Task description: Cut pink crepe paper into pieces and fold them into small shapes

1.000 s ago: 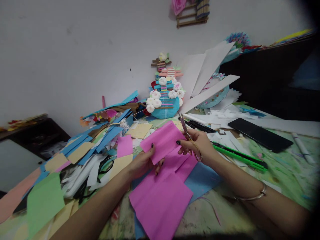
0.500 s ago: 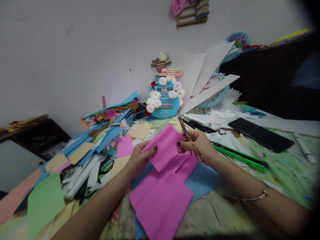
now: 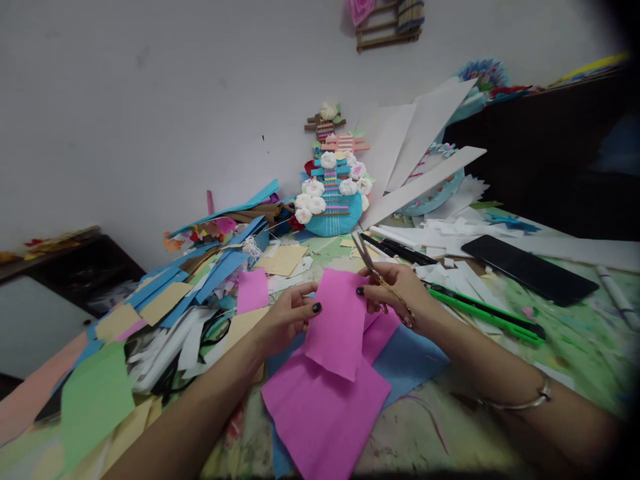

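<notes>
Between my two hands a pink paper piece [image 3: 336,327] hangs upright over the table. My left hand [image 3: 290,317] pinches its left edge, thumb in front and fingers behind. At the right edge, my right hand [image 3: 397,293] steadies the paper with its fingertips and also carries a pair of scissors [image 3: 369,260], blades pointing up and away. Below the held piece lies a larger pink paper sheet [image 3: 327,413], with a blue sheet [image 3: 410,363] partly under it.
Paper scraps and a green sheet [image 3: 95,407] crowd the left. To the right lie a green utility knife [image 3: 490,317], a black phone [image 3: 529,269] and a white marker [image 3: 617,297]. A blue paper instrument with white flowers [image 3: 334,213] leans against the wall.
The pink piece has turned from slanted to upright between my hands. My left hand has shifted its grip along the edge. The scissors have stayed in my right hand.
</notes>
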The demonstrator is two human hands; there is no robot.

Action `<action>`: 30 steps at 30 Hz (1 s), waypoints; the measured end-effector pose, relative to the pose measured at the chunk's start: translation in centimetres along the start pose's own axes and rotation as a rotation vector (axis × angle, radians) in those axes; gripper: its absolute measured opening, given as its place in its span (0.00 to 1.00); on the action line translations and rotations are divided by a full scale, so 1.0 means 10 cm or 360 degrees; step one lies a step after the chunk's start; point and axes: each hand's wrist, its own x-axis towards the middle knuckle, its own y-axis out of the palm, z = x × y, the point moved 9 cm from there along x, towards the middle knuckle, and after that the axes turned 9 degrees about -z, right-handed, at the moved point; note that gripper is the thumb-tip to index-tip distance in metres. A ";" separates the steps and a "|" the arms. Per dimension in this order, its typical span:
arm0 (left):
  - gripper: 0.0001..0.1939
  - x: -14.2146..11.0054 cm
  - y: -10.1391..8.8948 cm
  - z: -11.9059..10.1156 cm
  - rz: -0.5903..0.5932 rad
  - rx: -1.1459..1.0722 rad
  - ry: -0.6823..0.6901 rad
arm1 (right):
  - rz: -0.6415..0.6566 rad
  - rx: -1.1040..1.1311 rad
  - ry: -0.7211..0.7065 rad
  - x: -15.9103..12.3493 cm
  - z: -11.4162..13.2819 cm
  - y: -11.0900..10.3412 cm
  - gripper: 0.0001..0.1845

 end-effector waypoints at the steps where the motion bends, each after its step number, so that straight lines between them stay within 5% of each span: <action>1: 0.26 0.00 0.04 0.01 0.0005 0.0036 0.0019 | 0.0038 -0.0030 0.0007 -0.01 -0.01 0.04 0.10; 8: 0.19 -0.03 0.04 -0.03 -0.0212 0.0202 0.0096 | 0.0003 -0.0116 -0.0015 -0.02 -0.03 0.04 0.08; 15: 0.18 -0.05 0.09 -0.02 -0.0152 0.0016 0.0073 | 0.0109 -0.0076 -0.0085 -0.07 0.01 0.11 0.07; 30: 0.18 -0.07 -0.05 0.03 -0.0402 0.0003 0.0051 | 0.0222 -0.0097 -0.0079 -0.13 0.03 0.16 0.06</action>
